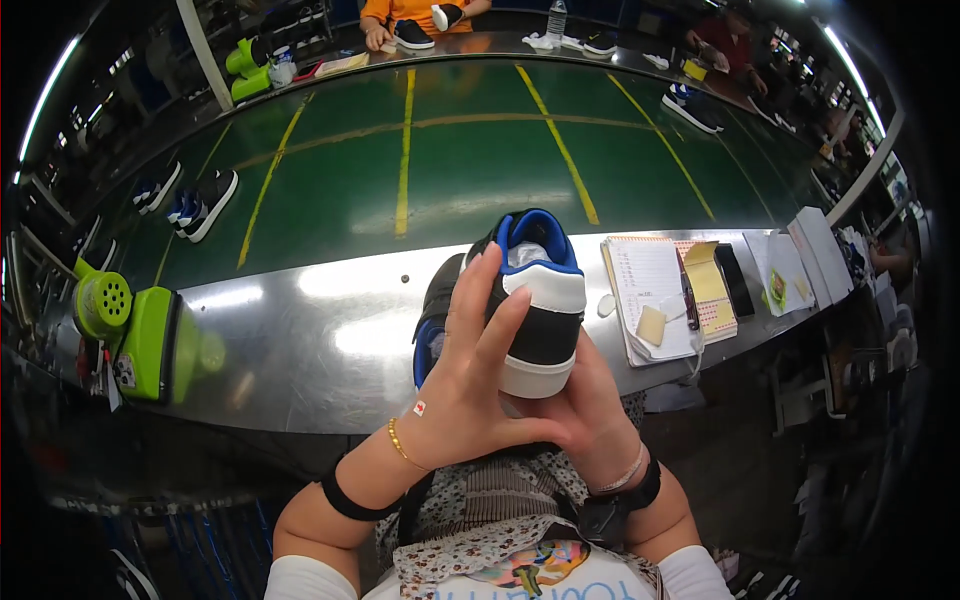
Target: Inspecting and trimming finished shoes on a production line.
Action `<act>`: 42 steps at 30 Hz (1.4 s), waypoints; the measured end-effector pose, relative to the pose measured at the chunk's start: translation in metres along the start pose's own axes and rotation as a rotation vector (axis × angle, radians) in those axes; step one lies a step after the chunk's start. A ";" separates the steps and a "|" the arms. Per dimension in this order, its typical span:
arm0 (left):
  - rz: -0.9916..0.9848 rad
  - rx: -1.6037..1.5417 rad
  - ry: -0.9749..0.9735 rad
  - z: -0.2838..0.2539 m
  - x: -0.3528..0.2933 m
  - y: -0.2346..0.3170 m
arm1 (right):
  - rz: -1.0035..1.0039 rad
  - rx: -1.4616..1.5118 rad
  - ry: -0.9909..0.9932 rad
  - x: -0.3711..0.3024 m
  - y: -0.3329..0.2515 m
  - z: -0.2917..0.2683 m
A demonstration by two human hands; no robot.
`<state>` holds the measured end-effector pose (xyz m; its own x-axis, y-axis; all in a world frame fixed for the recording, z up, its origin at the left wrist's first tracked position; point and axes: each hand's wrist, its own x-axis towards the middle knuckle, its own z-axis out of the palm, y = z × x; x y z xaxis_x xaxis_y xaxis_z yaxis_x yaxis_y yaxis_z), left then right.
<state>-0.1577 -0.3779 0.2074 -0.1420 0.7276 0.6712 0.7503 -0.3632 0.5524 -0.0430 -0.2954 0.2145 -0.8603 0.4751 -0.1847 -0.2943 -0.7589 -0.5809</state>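
Observation:
A black sneaker (543,338) with a white sole, a white heel patch and a blue lining stands heel toward me, with pale stuffing in its opening. My right hand (597,405) grips it from below and the right; its fingers are partly hidden behind the shoe. My left hand (462,392) is open at the shoe's left side, fingers stretched upward and a fingertip against the heel. Its thumb reaches across under the sole to my right hand. Behind my left hand a second black sneaker (432,312) with blue lining is partly covered.
A metal bench (270,330) borders a green conveyor belt (340,170) carrying several sneakers. At right are a notebook (640,290), a yellow pad and a dark phone-like slab (735,280). A green device (150,340) stands left. Across the belt, a person in orange (415,12) handles shoes.

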 end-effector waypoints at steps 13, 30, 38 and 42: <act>-0.267 0.560 -0.189 -0.082 -0.012 0.018 | -0.559 -2.401 0.264 0.061 -0.055 -0.147; -0.379 0.144 -0.181 -0.101 -0.055 -0.005 | -0.304 -2.366 0.154 0.073 -0.074 -0.157; -0.361 0.084 -0.162 -0.089 -0.065 -0.014 | -0.242 -2.020 0.032 0.077 -0.064 -0.116; -0.393 0.075 -0.103 -0.089 -0.076 -0.013 | -0.341 -1.293 -0.188 0.045 -0.009 -0.020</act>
<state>-0.2144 -0.4807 0.1933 -0.3648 0.8580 0.3615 0.6976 -0.0052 0.7165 -0.0704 -0.2584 0.1955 -0.8979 0.4072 0.1671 0.0072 0.3931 -0.9194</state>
